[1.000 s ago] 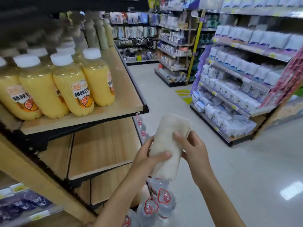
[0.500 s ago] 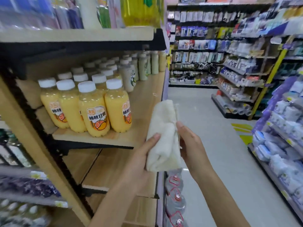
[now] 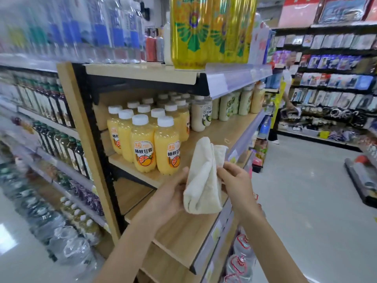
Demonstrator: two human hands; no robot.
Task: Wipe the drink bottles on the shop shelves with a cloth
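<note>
Cloth (image 3: 204,180) cream, folded, limp, gripped by hands

At the right of the frame, racks of packaged goods (image 3: 334,64) line the far wall beyond a pale glossy floor (image 3: 306,190). A person (image 3: 282,107) stands at the aisle's end, right of centre.

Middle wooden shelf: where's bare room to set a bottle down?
Free: the wooden shelf front strip, right of the orange juice bottles and before the pale milky bottles. The bare board below is free too. The back-left corner is crowded.
</note>
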